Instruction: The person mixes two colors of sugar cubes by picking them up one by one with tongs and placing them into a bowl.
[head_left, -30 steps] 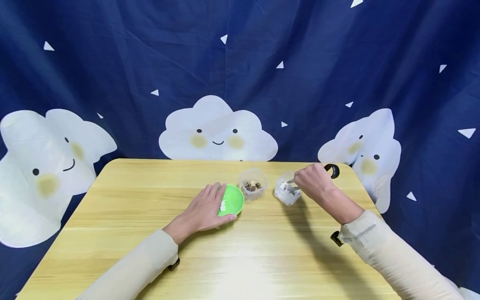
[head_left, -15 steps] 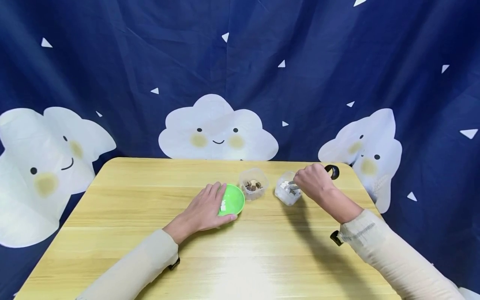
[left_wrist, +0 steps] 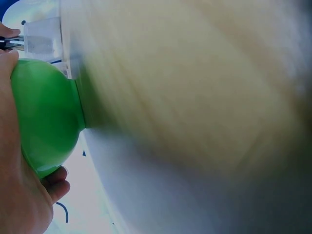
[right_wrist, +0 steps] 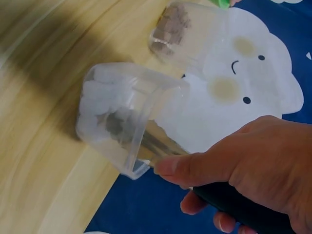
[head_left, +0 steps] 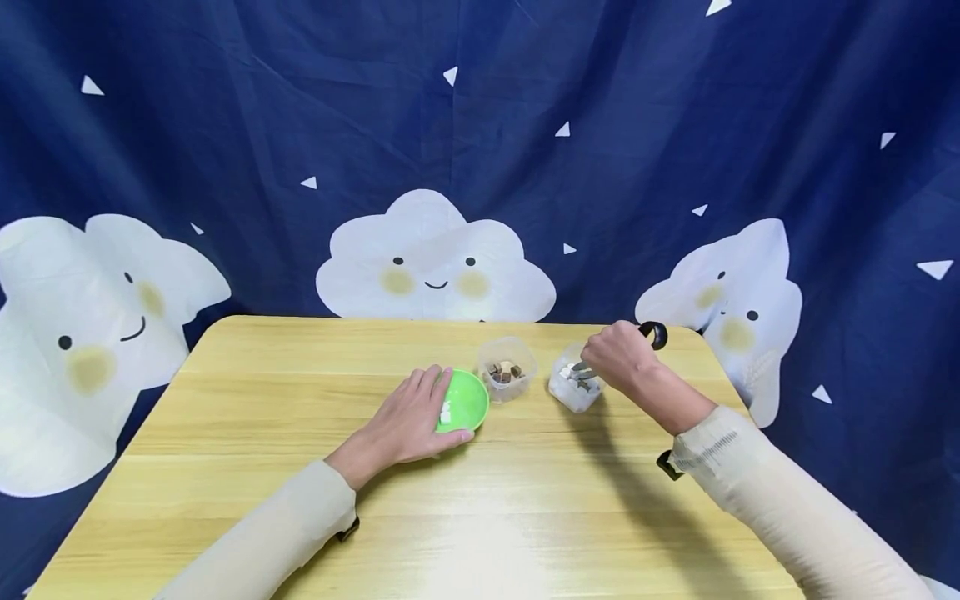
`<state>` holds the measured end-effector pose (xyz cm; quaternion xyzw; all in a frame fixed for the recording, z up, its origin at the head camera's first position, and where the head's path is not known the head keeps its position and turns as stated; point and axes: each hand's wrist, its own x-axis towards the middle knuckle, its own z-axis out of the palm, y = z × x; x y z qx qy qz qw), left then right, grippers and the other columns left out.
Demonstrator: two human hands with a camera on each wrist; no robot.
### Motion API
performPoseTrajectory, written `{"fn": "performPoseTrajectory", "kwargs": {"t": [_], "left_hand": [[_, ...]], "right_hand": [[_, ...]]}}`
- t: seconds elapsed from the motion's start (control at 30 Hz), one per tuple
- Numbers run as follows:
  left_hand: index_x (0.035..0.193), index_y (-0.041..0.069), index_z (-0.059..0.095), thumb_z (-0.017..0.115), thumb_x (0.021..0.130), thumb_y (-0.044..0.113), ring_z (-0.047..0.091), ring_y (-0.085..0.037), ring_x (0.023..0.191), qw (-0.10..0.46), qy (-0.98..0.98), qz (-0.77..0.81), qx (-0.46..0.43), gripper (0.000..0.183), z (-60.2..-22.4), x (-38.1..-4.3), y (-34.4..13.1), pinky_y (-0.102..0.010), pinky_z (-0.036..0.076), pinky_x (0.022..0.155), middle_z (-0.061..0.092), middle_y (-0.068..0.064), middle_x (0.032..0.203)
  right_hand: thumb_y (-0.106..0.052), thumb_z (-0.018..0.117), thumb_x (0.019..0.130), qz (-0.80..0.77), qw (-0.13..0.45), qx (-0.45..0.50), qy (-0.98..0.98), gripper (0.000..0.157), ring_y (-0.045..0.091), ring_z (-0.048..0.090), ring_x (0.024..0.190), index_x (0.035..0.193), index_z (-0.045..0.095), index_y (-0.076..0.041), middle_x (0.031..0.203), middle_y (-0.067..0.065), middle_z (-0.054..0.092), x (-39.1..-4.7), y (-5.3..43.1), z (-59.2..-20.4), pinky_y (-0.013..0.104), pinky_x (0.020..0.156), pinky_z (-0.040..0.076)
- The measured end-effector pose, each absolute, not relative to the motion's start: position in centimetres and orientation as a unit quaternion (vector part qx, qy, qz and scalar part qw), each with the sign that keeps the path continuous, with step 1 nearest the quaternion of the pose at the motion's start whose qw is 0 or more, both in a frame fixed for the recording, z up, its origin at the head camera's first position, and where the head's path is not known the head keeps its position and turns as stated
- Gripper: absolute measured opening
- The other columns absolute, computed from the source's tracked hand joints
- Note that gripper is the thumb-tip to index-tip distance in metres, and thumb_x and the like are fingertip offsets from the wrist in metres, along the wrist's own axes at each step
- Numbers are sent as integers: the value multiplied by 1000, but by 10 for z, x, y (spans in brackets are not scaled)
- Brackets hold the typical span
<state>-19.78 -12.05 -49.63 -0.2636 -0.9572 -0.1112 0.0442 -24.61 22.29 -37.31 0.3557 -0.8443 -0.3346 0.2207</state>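
My left hand (head_left: 401, 423) grips a green bowl (head_left: 470, 400) around its side, thumb at the near rim and fingers at the far side. A few small white cubes (head_left: 446, 414) lie inside the bowl, which stands on its foot in the left wrist view. My right hand (head_left: 621, 357) holds tongs (right_wrist: 165, 140) with metal arms and a black handle. Their tips reach down into a clear plastic container (right_wrist: 168, 87) of white cubes (right_wrist: 100, 95); the cubes and the plastic wall blur what lies between the tips.
Between the bowl and that container stands a second clear container (head_left: 517, 345) with brown cubes (head_left: 504, 374) at its bottom. All stand near the back of a wooden table (head_left: 315, 367). Behind it hangs a blue curtain (head_left: 450, 150) with cloud faces.
My right hand and the tongs have shifted slightly left, and the tongs' arms look closer together than a second ago. The left hand and bowl have stayed put.
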Motion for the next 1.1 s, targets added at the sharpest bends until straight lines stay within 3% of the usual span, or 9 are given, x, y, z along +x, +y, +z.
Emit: {"fn": "performPoseTrajectory", "kwargs": {"t": [0.1,0.3,0.73,0.93,1.1], "left_hand": [[160,-1,31,48,88,84,49,-34,127,42,-958,-113,-262,112,-497,-197,-121,-49,46,113,44,-21,153],[160,0,32,49,87,83,49,-33,127,43,-958,-113,-260,112,-497,-196,-122,-48,47,111,44,-21,154],[161,-1,31,50,86,85,48,-35,132,37,-957,-123,-262,115,-494,-197,-122,-50,45,114,43,-22,155],[161,-1,31,49,86,85,47,-36,136,33,-957,-125,-260,115,-492,-196,-121,-52,43,117,42,-22,156],[162,1,29,48,86,86,46,-36,137,26,-959,-122,-256,116,-492,-196,-121,-52,41,119,41,-22,157]], "right_hand": [[6,68,79,-340,210,352,-846,46,11,19,55,48,47,-21,50,-8,38,-247,220,-375,27,43,29],[7,67,79,-326,212,356,-850,44,11,21,53,49,48,-19,50,-7,40,-244,219,-373,29,43,38],[13,63,73,-260,251,372,-855,46,8,20,53,50,40,-19,48,-7,35,-237,235,-365,31,38,39],[16,61,70,-228,277,367,-858,48,9,16,55,53,31,-18,55,-9,17,-226,242,-361,28,37,31],[16,55,74,-197,288,358,-866,43,9,17,53,55,35,-16,54,-9,19,-217,248,-359,28,37,26]]}}
